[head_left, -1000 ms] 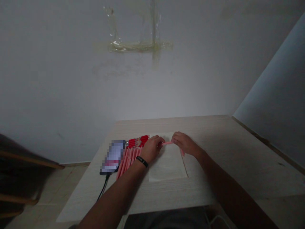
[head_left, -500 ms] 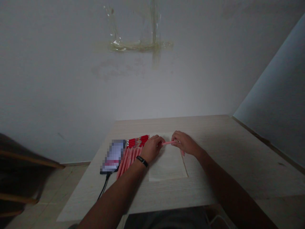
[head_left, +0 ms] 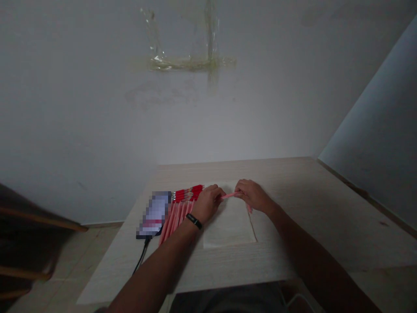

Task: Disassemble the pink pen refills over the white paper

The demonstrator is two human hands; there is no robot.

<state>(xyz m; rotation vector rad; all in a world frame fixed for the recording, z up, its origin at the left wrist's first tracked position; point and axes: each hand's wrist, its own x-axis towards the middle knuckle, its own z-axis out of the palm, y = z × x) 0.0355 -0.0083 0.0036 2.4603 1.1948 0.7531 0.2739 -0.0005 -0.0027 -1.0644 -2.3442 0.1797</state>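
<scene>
A slim pink stick (head_left: 230, 195), like a pen or pencil, lies level between my two hands over a white sheet (head_left: 228, 230). My left hand (head_left: 210, 202), with a black band at the wrist, pinches its left end. The right end sits in the closed fingers of my right hand (head_left: 252, 193). Just under my right hand, another pink piece (head_left: 249, 208) shows at the sheet's right edge. Left of my left hand, several pink sticks (head_left: 174, 217) lie side by side. Behind these is a group of red sticks with silvery ends (head_left: 189, 193).
A phone (head_left: 156, 213) with a blurred screen lies at the table's left, a black cable (head_left: 141, 256) running from it toward the front. The pale wooden table (head_left: 312, 191) meets a wall (head_left: 260, 108) with old tape on it. A second wall rises at right.
The fingers of my right hand have shifted very slightly on the pink stick. Both arms and the things on the table stay in place.
</scene>
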